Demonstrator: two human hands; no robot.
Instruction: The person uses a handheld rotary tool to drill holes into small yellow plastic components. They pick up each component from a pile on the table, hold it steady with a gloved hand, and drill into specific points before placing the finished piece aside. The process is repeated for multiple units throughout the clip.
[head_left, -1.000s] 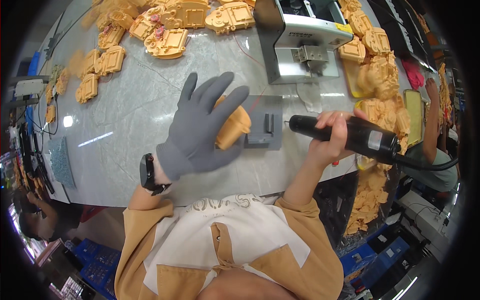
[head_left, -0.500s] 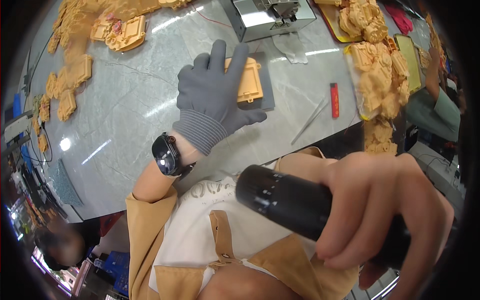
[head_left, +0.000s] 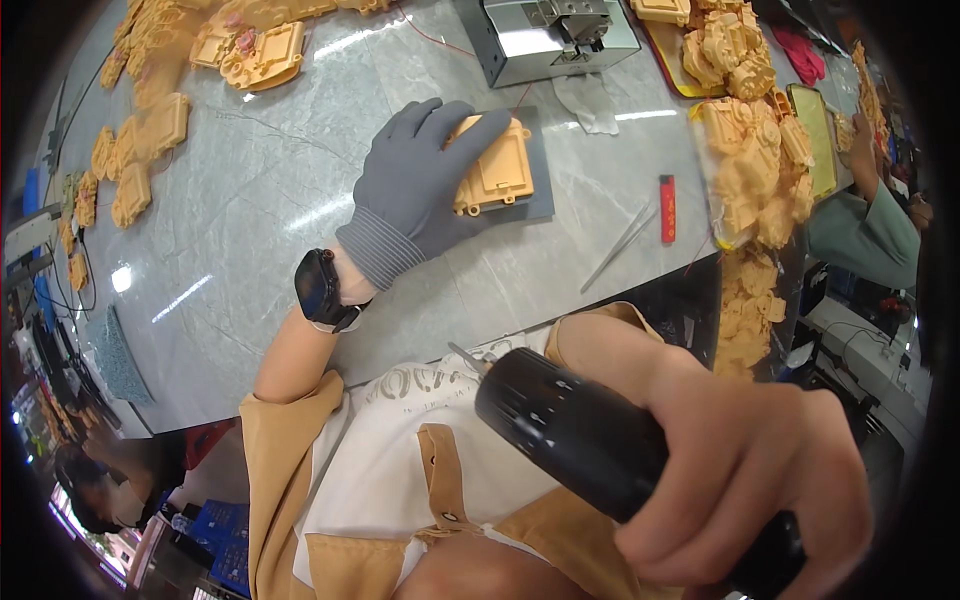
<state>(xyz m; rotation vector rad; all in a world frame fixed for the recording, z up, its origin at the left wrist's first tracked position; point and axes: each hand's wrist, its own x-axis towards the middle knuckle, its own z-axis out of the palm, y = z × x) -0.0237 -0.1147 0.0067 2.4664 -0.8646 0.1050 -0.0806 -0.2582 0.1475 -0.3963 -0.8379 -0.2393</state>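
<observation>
My left hand [head_left: 415, 185], in a grey knit glove with a black watch at the wrist, is closed over the left side of a yellow-orange plastic housing [head_left: 505, 165]. The housing is a shallow rectangular frame lying on a dark grey pad [head_left: 540, 175]. Thumb and palm are partly hidden by the glove's back and the part. Close to the camera, my bare right hand [head_left: 745, 470] grips a black electric screwdriver [head_left: 575, 420]. Its thin metal bit [head_left: 466, 358] points up and left, apart from the housing.
A metal dispenser-like machine [head_left: 545, 45] stands behind the pad. Tweezers [head_left: 620, 248] and a red strip [head_left: 668, 208] lie at right. Piles of yellow-orange housings [head_left: 755, 170] fill the right side; more [head_left: 262, 55] sit far left. A co-worker's arm [head_left: 865, 160] shows at far right.
My left hand's spread fingers have curled round the housing, which now sits slightly lower. The screwdriver and my right hand have dropped a little.
</observation>
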